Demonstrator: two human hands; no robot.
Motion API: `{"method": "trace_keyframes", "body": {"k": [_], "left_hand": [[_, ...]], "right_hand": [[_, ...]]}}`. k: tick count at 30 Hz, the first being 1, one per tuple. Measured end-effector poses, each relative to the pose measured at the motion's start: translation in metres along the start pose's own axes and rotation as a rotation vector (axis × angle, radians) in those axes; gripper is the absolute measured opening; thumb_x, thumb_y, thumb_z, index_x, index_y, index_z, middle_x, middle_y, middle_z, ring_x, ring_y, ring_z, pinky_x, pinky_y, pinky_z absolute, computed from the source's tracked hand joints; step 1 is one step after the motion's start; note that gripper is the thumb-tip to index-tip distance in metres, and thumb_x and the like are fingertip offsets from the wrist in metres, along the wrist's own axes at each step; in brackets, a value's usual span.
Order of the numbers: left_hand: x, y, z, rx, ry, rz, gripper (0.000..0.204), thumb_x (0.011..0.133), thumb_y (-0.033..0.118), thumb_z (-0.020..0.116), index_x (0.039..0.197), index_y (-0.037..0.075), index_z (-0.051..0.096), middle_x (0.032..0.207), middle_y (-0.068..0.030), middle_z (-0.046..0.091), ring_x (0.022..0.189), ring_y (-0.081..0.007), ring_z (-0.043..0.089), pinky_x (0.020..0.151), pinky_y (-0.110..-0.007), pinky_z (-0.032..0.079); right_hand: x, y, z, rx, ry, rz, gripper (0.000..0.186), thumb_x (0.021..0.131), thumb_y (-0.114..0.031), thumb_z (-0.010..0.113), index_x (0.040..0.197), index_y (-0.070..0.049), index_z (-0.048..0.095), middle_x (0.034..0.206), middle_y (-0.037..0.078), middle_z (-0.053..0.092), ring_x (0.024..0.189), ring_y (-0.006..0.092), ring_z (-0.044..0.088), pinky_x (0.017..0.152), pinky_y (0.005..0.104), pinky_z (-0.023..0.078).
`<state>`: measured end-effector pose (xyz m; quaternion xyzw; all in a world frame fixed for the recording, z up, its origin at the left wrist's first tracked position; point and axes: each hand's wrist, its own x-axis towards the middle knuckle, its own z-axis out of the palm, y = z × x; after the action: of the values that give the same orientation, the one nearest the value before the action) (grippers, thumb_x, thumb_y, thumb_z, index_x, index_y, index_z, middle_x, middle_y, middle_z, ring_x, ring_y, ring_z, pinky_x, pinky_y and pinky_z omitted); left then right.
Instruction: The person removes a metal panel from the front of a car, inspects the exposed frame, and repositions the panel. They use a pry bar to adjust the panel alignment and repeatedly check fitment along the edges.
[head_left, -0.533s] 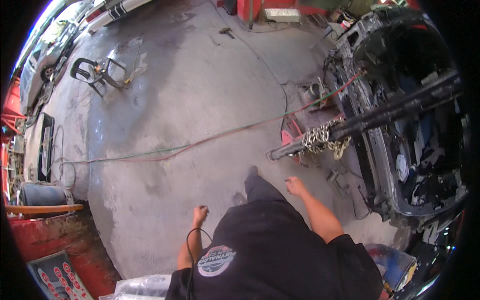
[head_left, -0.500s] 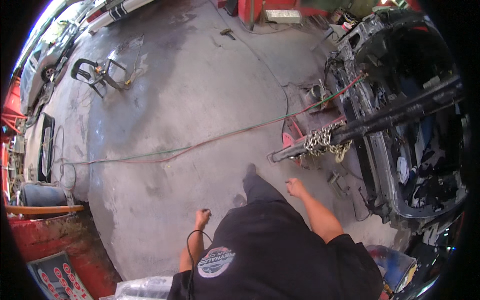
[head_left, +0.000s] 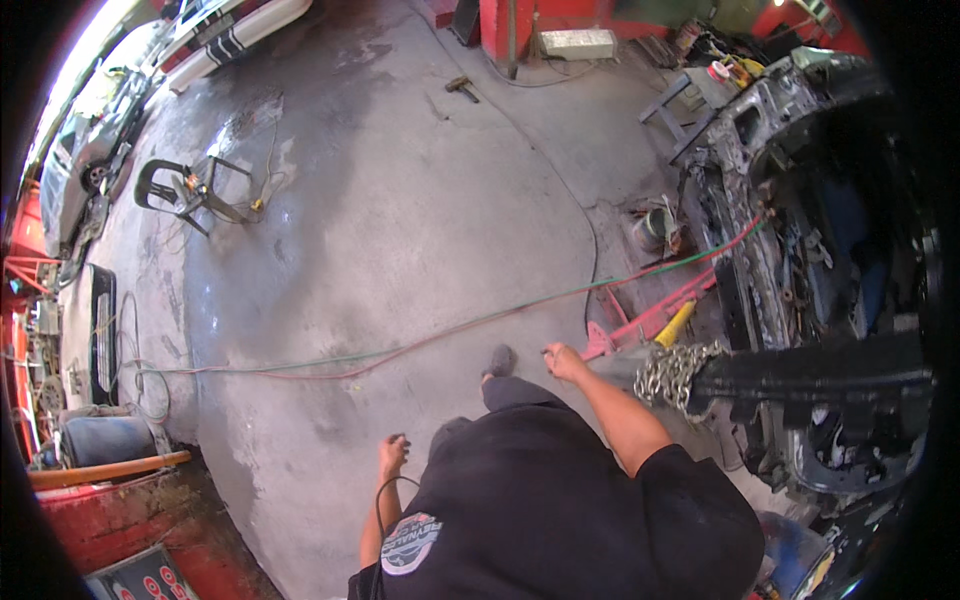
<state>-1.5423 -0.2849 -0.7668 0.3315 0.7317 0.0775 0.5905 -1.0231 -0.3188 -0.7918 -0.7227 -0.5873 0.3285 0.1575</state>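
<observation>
Low at my left side hangs my left hand (head_left: 393,456), its fingers curled, with something dark at the fingertips too small to name. My right hand (head_left: 568,363) is held forward with the fingers closed; a small dark tip shows at its front, and I cannot make out what it is. Closest to the right hand is a thick dark beam (head_left: 810,375) with a metal chain (head_left: 672,378) wrapped round it. Beyond the hand lies a red steel frame (head_left: 655,318) with a yellow part (head_left: 677,324) beside it.
Red and green hoses (head_left: 470,325) cross the floor to a stripped car body (head_left: 745,210) on the right. A hammer (head_left: 461,88) lies far ahead. At left are a dark plastic chair (head_left: 180,190), a blue drum (head_left: 105,440) and a red surface (head_left: 150,500). A bucket (head_left: 655,230) stands near the car.
My view and body have shifted forward, and a foot has stepped. The beam and chain now appear lower, alongside my right forearm. Both hands remain closed.
</observation>
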Motion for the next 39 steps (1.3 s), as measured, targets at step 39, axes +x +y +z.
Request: {"method": "trace_keyframes", "body": {"k": [39], "left_hand": [[0.587,0.905,0.057,0.604,-0.256,0.531,0.033,0.082,0.018,0.058,0.106,-0.002,0.069,0.082,-0.0163,0.071,0.076,-0.0212,0.067,0.07,-0.033,0.052]], "right_hand": [[0.655,-0.042,-0.269,0.596,0.304,0.686,0.035,0.089,-0.008,0.047,0.119,-0.001,0.062,0.074,0.016,0.067,0.062,0.0215,0.067,0.062,0.0354,0.056]]}}
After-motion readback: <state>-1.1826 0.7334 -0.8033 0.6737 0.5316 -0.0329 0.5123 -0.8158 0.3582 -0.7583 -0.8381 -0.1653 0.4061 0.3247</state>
